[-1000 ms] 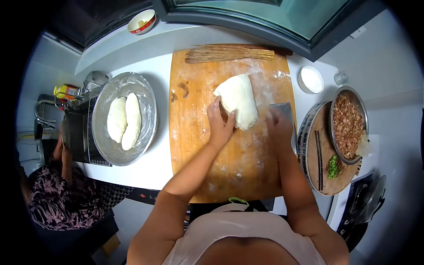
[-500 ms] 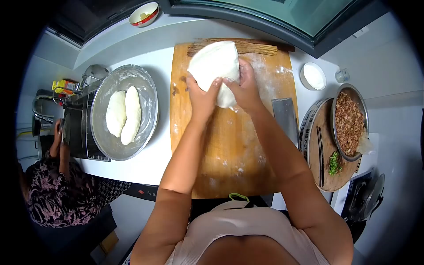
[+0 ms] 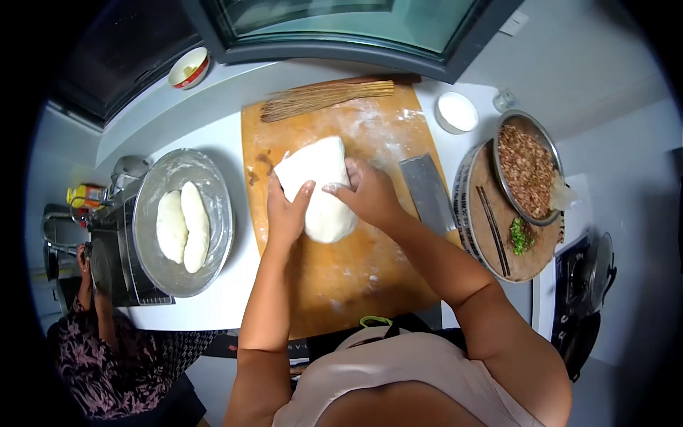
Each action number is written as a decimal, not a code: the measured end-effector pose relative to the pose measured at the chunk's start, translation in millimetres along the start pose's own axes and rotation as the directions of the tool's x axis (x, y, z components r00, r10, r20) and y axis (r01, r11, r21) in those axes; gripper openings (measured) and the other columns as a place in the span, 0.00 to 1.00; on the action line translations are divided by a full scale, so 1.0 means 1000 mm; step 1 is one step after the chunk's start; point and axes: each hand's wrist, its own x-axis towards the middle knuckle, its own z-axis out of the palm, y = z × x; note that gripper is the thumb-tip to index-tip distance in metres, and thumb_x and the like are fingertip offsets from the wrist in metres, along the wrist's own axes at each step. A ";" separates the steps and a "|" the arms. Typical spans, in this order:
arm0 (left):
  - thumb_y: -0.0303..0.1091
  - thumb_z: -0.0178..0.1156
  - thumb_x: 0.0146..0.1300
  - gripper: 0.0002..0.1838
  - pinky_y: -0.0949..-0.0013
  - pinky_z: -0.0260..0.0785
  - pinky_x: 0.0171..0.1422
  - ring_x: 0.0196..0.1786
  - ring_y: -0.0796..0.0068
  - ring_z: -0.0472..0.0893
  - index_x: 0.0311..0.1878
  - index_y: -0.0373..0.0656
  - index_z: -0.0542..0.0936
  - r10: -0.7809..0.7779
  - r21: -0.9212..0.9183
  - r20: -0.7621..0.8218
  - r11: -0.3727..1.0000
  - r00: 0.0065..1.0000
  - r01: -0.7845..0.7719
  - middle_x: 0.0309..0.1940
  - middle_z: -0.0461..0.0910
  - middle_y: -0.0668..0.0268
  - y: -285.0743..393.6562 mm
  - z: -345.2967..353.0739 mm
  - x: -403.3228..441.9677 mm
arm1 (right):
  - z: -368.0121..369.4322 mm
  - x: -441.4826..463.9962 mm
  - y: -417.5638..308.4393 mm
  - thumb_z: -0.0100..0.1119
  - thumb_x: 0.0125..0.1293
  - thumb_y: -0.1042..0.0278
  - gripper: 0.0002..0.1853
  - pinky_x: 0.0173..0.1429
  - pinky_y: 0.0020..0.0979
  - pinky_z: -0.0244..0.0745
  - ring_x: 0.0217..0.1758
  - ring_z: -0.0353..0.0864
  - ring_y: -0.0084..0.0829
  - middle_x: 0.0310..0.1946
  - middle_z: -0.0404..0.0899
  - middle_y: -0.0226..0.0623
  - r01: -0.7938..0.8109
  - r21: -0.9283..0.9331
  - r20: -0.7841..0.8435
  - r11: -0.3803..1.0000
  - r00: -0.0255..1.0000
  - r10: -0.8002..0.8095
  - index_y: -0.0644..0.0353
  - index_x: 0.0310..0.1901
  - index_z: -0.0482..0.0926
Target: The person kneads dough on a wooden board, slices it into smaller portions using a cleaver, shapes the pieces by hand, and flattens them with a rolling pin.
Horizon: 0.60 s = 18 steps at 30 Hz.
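A thick white piece of dough point(image 3: 318, 171) is between my two hands over the floured wooden board point(image 3: 334, 285). My left hand point(image 3: 288, 210) grips its left side, thumb on the near face. On its right side my right hand point(image 3: 366, 192) is closed, the thumb pressed toward the middle. The far edge of the dough looks cut straight, while the near end hangs rounded. Whether its underside touches the board I cannot tell. Right of my right hand lies a flat grey scraper or blade point(image 3: 425, 188). Beyond the dough rests a straw brush point(image 3: 324, 99).
At left a metal basin point(image 3: 220, 260) holds two dough logs point(image 3: 195, 228). At right a round chopping board point(image 3: 473, 242) carries black chopsticks point(image 3: 493, 231), chopped greens point(image 3: 521, 237) and a bowl of minced meat point(image 3: 525, 171). A bowl of white powder point(image 3: 457, 112) stands behind. Another person point(image 3: 107, 356) is at the sink.
The dough has come down and nearer to me on the board, still in both hands. The straw brush behind it now shows fully. The whole view has tilted and shifted.
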 end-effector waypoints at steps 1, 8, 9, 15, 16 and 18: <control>0.41 0.70 0.61 0.32 0.60 0.70 0.62 0.57 0.56 0.78 0.62 0.32 0.71 -0.073 0.127 0.073 0.990 0.995 0.063 0.56 0.77 0.46 -0.004 -0.004 0.003 | -0.009 -0.005 0.000 0.67 0.59 0.54 0.20 0.52 0.45 0.76 0.48 0.83 0.50 0.40 0.84 0.50 -0.067 0.013 0.069 0.998 0.995 0.066 0.62 0.45 0.82; 0.53 0.72 0.53 0.45 0.41 0.54 0.75 0.74 0.34 0.58 0.71 0.41 0.67 0.235 0.799 0.219 0.514 0.947 -0.313 0.69 0.63 0.36 -0.016 0.029 -0.027 | -0.119 0.062 0.126 0.63 0.63 0.67 0.06 0.41 0.38 0.79 0.35 0.86 0.40 0.33 0.86 0.43 -0.098 -0.466 -0.415 0.879 0.902 -0.119 0.56 0.38 0.86; 0.57 0.72 0.52 0.52 0.33 0.50 0.75 0.78 0.32 0.48 0.78 0.51 0.59 0.129 0.846 0.268 0.444 0.955 -0.297 0.76 0.50 0.37 -0.018 0.042 -0.036 | -0.141 0.076 0.128 0.62 0.63 0.67 0.06 0.43 0.39 0.79 0.36 0.86 0.42 0.33 0.86 0.43 -0.106 -0.394 -0.489 0.913 0.865 -0.111 0.56 0.37 0.86; 0.58 0.74 0.47 0.61 0.29 0.57 0.69 0.79 0.32 0.44 0.81 0.60 0.49 -0.232 0.937 0.214 0.323 0.949 -0.132 0.79 0.40 0.42 -0.009 0.071 -0.041 | -0.237 0.180 0.205 0.58 0.60 0.66 0.14 0.53 0.40 0.80 0.52 0.85 0.44 0.49 0.85 0.49 -0.469 -0.683 -0.484 0.561 0.865 0.133 0.56 0.46 0.86; 0.57 0.74 0.47 0.61 0.30 0.58 0.69 0.79 0.32 0.44 0.81 0.60 0.49 -0.260 0.940 0.195 0.325 0.946 -0.105 0.79 0.40 0.43 -0.009 0.072 -0.040 | -0.240 0.180 0.207 0.58 0.60 0.67 0.14 0.54 0.40 0.80 0.53 0.85 0.44 0.49 0.85 0.48 -0.468 -0.722 -0.454 0.510 0.876 0.162 0.56 0.46 0.86; 0.53 0.76 0.47 0.61 0.31 0.64 0.65 0.78 0.32 0.48 0.81 0.62 0.48 -0.214 0.937 0.192 0.329 0.958 -0.114 0.79 0.41 0.43 -0.021 0.071 -0.038 | -0.242 0.184 0.214 0.59 0.60 0.67 0.14 0.55 0.39 0.80 0.53 0.85 0.44 0.49 0.85 0.47 -0.451 -0.794 -0.390 0.407 0.892 0.229 0.57 0.47 0.86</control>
